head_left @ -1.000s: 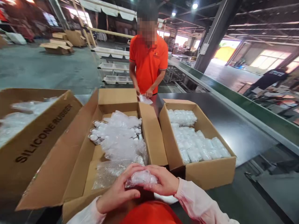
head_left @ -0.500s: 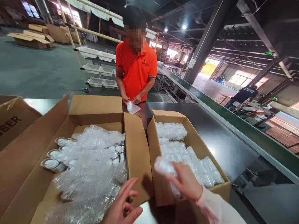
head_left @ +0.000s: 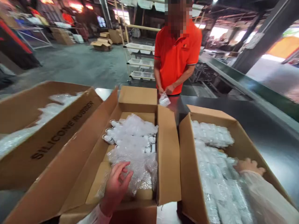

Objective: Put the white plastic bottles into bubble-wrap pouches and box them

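Note:
My left hand [head_left: 118, 183] hovers over the middle carton [head_left: 169, 155], fingers apart and a little bent, with nothing in it. Below it lie clear bubble-wrap bags [head_left: 135, 152] on top of bottles with white caps [head_left: 107, 138]. My right hand [head_left: 249, 166] reaches down into the right carton [head_left: 190, 168], near its far right wall. Its fingers are curled downward around a bubble-wrapped bottle [head_left: 231, 161], which shows only at the thumb side; the fingertips are hidden. Rows of bubble-wrapped bottles [head_left: 217, 177] lie left of that hand.
On the left stands another carton [head_left: 63, 133] printed SILICONE RUBBER, with bubble wrap inside. Across the dark table [head_left: 210, 104], a person in an orange shirt [head_left: 177, 56] handles a wrapped item [head_left: 164, 100]. A green conveyor [head_left: 254, 81] runs along the right, and a rack with trays [head_left: 142, 62] stands behind.
The view has swung left. My right hand has carried the wrapped bottle from above the right carton's near left side down to its right side. My left hand has shifted over the middle carton.

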{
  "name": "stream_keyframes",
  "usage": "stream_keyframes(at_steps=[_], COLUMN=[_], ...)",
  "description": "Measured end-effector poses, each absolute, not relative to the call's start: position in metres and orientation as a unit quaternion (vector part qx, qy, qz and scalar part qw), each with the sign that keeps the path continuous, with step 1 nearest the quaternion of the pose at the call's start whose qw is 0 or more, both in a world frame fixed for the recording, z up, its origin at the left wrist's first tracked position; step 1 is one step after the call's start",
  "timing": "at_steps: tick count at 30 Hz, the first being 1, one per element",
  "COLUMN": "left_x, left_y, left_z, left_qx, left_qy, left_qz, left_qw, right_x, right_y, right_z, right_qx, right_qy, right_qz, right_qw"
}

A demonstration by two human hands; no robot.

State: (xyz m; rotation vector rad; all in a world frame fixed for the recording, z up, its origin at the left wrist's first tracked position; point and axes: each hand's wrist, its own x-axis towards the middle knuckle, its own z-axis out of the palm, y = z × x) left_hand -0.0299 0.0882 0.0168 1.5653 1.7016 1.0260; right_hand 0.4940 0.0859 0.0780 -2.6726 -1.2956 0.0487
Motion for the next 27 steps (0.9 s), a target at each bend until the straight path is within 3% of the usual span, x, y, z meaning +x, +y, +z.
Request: stream_keyframes(at_steps=[4, 7, 9, 11, 15, 20, 24, 27], left_x=[-0.061, -0.053, -0.034, -0.012, -0.004, -0.072, -0.112, -0.098], left_y=[0.123, 0.136, 0.139, 0.142, 0.148, 0.143, 0.128, 0.127], left_z=[0.025, 0.027, 0.024, 0.018, 0.005, 0.003, 0.021, 0.037], left_qx=[0.606, 0.686, 0.793, 0.872, 0.871, 0.796, 0.716, 0.711], left_qy=[0.691, 0.632, 0.533, 0.454, 0.484, 0.595, 0.685, 0.687], left_qz=[0.393, 0.361, 0.296, 0.180, -0.019, -0.062, -0.070, -0.013], left_qw=[0.045, -0.027, -0.009, 0.034, 0.082, 0.089, 0.113, 0.148], right_x=[0.452, 0.364, 0.291, 0.225, 0.152, 0.156, 0.191, 0.221], right_y=[0.108, 0.110, 0.110, 0.115, 0.133, 0.136, 0.119, 0.107], right_z=[0.098, 0.120, 0.124, 0.113, 0.070, 0.056, 0.079, 0.100], right_qx=[-0.819, -0.693, -0.624, -0.583, -0.602, -0.622, -0.631, -0.635], right_qy=[-0.569, -0.717, -0.772, -0.803, -0.783, -0.758, -0.741, -0.730], right_qz=[-0.061, 0.015, 0.119, 0.117, 0.129, 0.187, 0.226, 0.252], right_qw=[0.040, 0.073, 0.017, -0.047, -0.083, -0.063, -0.036, -0.016])
